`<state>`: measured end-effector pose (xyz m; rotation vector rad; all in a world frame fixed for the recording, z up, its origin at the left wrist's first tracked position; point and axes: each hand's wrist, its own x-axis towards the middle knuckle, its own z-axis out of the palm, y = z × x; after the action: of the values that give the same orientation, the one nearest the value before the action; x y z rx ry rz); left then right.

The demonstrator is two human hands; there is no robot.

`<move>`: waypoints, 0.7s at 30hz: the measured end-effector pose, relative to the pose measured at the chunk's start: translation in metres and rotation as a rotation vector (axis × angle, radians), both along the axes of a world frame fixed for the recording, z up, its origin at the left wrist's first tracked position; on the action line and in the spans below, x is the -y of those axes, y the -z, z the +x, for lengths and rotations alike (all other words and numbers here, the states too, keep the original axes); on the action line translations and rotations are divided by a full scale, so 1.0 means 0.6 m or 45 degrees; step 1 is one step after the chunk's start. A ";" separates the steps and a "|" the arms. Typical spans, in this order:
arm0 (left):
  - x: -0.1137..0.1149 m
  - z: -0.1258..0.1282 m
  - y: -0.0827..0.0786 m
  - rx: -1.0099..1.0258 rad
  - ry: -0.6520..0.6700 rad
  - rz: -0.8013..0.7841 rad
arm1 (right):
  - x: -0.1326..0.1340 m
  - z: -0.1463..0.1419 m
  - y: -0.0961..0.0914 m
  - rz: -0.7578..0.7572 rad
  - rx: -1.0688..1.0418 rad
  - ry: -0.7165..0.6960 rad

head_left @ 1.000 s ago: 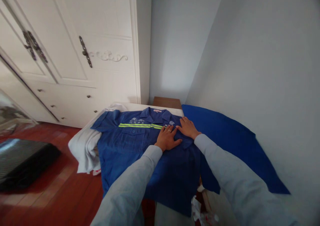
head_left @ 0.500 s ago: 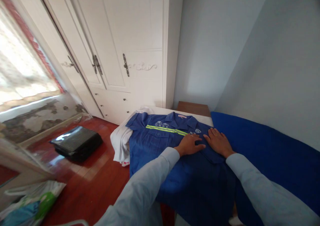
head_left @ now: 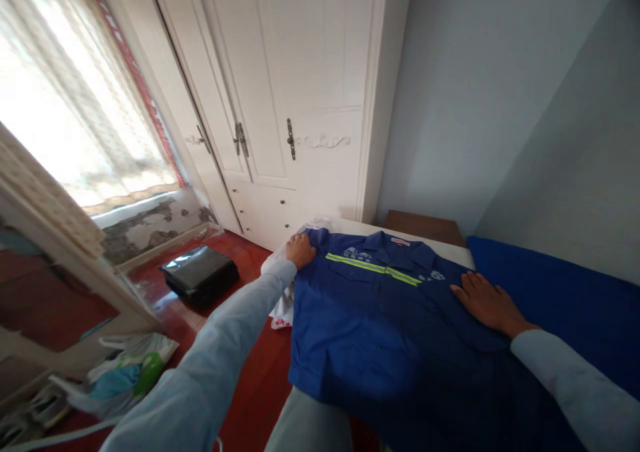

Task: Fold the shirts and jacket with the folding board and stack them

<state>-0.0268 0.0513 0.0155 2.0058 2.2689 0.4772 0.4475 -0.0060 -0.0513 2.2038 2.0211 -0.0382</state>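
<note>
Creased blue collared shirt (head_left: pixel 370 315), left hand (head_left: pixel 301 251) clamped on sleeve (head_left: pixel 321 241), right hand (head_left: pixel 490 303) spread flat

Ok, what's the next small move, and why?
Probably turn the sleeve of the blue shirt inward with the left hand: that hand is at it, while the right hand rests flat on the opposite side, which looks folded over.
</note>
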 end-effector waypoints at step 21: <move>-0.101 -0.099 0.000 0.560 -0.070 -0.110 | -0.111 -0.494 -0.066 -0.031 -0.258 -0.711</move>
<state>-0.0863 0.1116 0.0158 1.6065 2.0361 0.7285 0.1510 0.0604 -0.0118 1.6007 2.6535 -0.2268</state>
